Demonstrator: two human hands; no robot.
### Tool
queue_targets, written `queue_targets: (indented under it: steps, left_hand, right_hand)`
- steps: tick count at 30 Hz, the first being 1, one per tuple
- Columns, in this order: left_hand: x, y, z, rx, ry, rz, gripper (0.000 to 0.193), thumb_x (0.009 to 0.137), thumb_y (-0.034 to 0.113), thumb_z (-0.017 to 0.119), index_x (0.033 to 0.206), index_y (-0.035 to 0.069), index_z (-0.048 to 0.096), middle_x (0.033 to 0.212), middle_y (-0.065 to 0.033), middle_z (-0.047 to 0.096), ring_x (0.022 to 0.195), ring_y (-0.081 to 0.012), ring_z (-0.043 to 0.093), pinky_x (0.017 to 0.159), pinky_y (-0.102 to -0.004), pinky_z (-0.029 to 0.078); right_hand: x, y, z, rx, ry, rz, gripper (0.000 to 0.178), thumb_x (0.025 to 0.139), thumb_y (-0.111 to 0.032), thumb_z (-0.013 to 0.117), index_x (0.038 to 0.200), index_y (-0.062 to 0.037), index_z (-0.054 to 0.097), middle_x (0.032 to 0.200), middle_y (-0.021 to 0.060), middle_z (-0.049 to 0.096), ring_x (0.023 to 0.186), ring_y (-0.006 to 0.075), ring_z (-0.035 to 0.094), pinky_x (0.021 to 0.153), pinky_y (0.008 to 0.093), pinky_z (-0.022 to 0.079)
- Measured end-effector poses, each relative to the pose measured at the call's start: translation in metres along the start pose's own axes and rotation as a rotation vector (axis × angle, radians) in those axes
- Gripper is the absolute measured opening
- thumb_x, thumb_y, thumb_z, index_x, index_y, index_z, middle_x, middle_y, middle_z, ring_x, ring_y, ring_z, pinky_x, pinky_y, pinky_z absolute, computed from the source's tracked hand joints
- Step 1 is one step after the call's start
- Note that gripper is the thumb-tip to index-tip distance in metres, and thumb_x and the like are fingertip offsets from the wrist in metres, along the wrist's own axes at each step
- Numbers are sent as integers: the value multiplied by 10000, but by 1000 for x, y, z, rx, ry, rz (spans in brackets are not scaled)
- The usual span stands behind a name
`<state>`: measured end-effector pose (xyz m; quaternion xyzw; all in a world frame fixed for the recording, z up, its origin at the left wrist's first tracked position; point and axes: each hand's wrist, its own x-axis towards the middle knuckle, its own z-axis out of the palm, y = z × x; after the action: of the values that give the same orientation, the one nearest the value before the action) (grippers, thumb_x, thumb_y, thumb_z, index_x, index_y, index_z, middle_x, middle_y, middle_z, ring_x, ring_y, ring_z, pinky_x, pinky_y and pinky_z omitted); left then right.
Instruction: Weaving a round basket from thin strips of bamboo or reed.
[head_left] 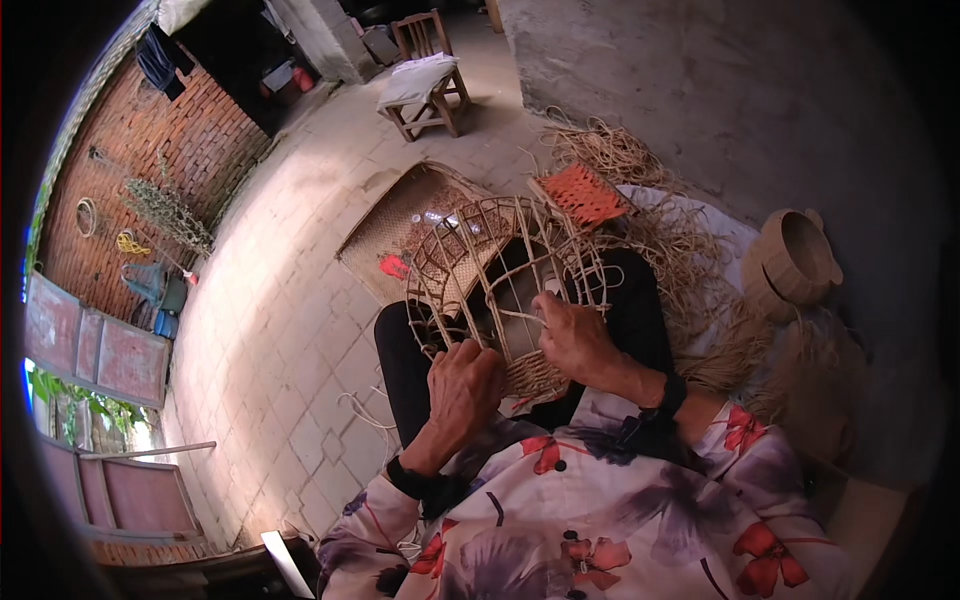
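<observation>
A half-woven basket point(482, 309) of thin ribs and strands rests on my lap between my knees. Its ribs stand up in an open, curved lattice, and a tightly woven band point(536, 374) shows on the side nearest me. My left hand point(466, 384) is closed in a fist at the basket's near left edge; its fingertips are hidden. Over the near right part, my right hand point(578, 342) has thumb and forefinger pinched on a pale strand point(520, 316). A loose strand end point(622, 276) curls out to the right of the ribs.
A flat woven tray point(372, 238) with small scraps lies beyond my knees. An orange-red woven piece point(582, 194) sits beside heaps of straw-coloured fibre point(680, 250). Finished-looking round baskets point(775, 265) stand at right. Farther off are a wooden chair point(425, 80) and a brick wall point(110, 150).
</observation>
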<state>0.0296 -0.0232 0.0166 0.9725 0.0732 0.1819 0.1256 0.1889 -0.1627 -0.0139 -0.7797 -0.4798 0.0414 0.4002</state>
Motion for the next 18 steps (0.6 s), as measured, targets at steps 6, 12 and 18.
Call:
queue_targets:
  steps: [6, 12, 18]
  left_hand:
    - [26, 9, 19, -170, -17, 85, 62, 803, 105, 691, 833, 84, 641, 789, -90, 594, 767, -301, 601, 645, -415, 487]
    - [37, 15, 32, -132, -4, 12, 130, 804, 171, 680, 793, 79, 588, 676, -117, 599, 652, -328, 635, 570, -454, 484]
    - [43, 21, 34, 6, -154, -1, 128, 823, 199, 674, 812, 82, 622, 605, -134, 597, 586, -350, 642, 548, -457, 480]
  right_hand:
    - [-13, 20, -32, -86, 98, 7, 96, 852, -68, 603, 934, -18, 601, 791, 172, 665, 730, 382, 668, 652, 474, 522]
    - [24, 25, -27, 415, 53, 231, 90, 891, -86, 650, 917, -2, 633, 733, 83, 656, 668, 139, 597, 587, 306, 486]
    - [42, 28, 4, -36, 2, -178, 76, 799, -80, 605, 816, -41, 668, 787, 157, 680, 718, 316, 689, 625, 450, 526]
